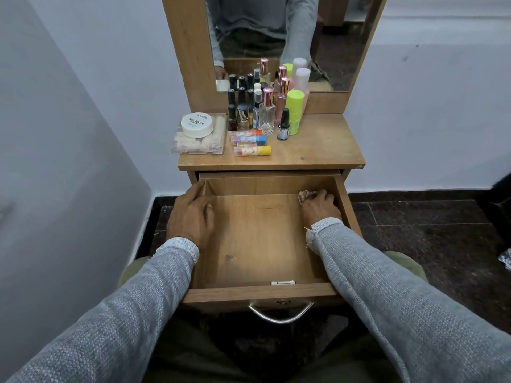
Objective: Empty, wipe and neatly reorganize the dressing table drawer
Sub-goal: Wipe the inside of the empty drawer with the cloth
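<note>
The wooden drawer (257, 244) is pulled out toward me and holds nothing but my hands. My left hand (190, 214) grips the drawer's left wall, fingers curled over its edge. My right hand (318, 205) is inside at the far right corner, pressing a small crumpled cloth (304, 195) against the drawer floor; only a bit of the cloth shows past my fingers. On the tabletop (318, 145) stand nail polish bottles (242, 106), perfume bottles (267, 111), green and pink containers (294, 109), a white nail polish remover jar (197, 124) on a clear case (197, 142), and three lip balm tubes (250, 142).
A mirror (276, 37) rises behind the tabletop and reflects my torso. A metal handle (280, 313) hangs on the drawer front. White walls close in on the left and behind. Dark tiled floor (428, 217) lies to the right.
</note>
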{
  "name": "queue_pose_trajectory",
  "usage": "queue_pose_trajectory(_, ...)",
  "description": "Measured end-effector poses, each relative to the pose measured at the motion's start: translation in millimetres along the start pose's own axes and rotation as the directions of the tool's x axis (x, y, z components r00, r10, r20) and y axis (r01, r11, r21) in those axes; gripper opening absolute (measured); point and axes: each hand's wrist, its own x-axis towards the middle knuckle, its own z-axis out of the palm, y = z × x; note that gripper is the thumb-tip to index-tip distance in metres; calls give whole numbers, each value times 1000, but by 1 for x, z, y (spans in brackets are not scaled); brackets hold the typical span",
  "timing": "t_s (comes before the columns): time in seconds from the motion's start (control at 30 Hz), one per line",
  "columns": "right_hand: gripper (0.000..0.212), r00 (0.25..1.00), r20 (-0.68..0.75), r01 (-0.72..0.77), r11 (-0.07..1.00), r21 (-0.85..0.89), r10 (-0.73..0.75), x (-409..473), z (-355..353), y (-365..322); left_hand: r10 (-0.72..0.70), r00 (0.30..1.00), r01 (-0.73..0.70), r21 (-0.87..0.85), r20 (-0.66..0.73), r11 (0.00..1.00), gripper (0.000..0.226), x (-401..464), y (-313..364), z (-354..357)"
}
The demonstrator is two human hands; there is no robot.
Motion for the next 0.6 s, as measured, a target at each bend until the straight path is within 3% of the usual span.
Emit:
queue_pose_trajectory(0.27,39,994,109,9,991,-135,6,2,-10,-4,-18,999,19,-19,47,1000,28,1,-2,-1)
queue_pose_trajectory(0.43,39,986,166,9,994,-105,9,-5,-12,-1,-13,998,15,-23,61,1000,29,0,-1,-3)
queue_pose_trajectory(0.6,40,993,115,54,987,-154,-37,-24,-1,8,-13,998,15,-17,58,1000,28,0,-1,-2)
